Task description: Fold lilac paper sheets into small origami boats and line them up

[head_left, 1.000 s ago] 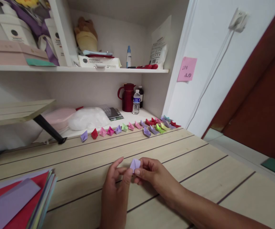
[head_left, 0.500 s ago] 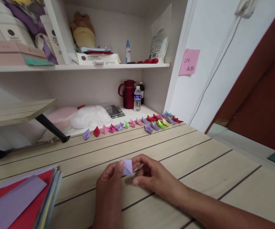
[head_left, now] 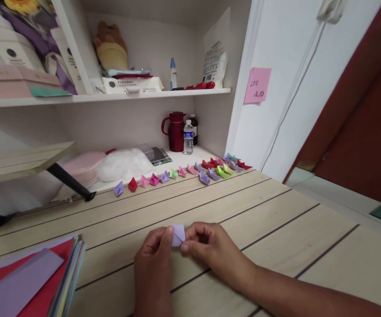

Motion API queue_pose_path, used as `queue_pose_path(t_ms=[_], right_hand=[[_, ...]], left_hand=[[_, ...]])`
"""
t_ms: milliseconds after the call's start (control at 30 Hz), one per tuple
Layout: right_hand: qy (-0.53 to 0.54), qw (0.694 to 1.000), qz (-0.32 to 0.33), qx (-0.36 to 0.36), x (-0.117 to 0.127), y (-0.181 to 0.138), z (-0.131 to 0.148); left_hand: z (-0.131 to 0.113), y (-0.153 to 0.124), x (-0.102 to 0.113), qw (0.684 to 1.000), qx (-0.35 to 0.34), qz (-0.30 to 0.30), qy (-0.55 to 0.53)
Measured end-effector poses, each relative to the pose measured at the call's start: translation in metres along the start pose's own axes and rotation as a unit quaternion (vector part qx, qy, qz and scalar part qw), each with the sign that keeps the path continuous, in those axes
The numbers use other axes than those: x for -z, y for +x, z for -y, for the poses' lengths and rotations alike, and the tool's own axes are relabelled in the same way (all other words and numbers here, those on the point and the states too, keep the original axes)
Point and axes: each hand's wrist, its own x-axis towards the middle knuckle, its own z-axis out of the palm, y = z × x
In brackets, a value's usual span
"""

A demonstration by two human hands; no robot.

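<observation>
A small folded piece of purple paper (head_left: 178,235) is held just above the wooden table, with a diagonal crease across its face. My left hand (head_left: 155,251) pinches its left edge, thumb on top. At the right edge, my right hand (head_left: 210,244) closes thumb and curled fingers on the paper's lower corner. Beyond the hands, several small folded paper boats (head_left: 164,176) in purple, red, pink, green and yellow stand in a row along the table's back edge, bunched together toward the right.
A stack of coloured paper (head_left: 28,273) lies at the left front, a purple strip on top. Behind it a small raised wooden stand (head_left: 22,163) rests on black legs. On the shelf behind are a red jug (head_left: 176,132), a water bottle (head_left: 188,137) and a plastic bag (head_left: 124,164).
My right thumb and fingers have come together on the paper's lower right corner; before, the thumb was apart from it. My left hand keeps its pinch. The view has shifted slightly.
</observation>
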Motion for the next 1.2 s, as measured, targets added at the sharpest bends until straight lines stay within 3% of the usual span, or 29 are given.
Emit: queue_pose_path(t_ms=[300, 533, 767, 967, 1067, 1200], right_hand=[[0.041, 0.999, 0.021, -0.029, 0.003, 0.003, -0.003], [0.102, 0.991, 0.067, -0.053, 0.0, 0.006, 0.0], [0.084, 0.994, 0.069, -0.001, 0.003, 0.008, -0.004], [0.031, 0.999, 0.024, 0.019, 0.004, 0.005, -0.006], [0.065, 0.998, 0.011, 0.019, 0.003, 0.004, 0.001], [0.13, 0.991, 0.043, -0.001, 0.001, 0.006, 0.008]], left_hand=[[-0.002, 0.008, 0.001, 0.998, 0.002, 0.059, -0.027], [-0.004, 0.009, 0.007, 0.987, 0.041, 0.148, -0.043], [0.004, 0.01, 0.009, 0.995, 0.025, 0.09, -0.034], [0.006, 0.005, 0.002, 0.998, -0.017, 0.065, -0.003], [0.002, 0.003, -0.001, 0.996, -0.034, 0.08, -0.001], [-0.002, 0.003, -0.002, 0.995, -0.031, 0.09, -0.008]])
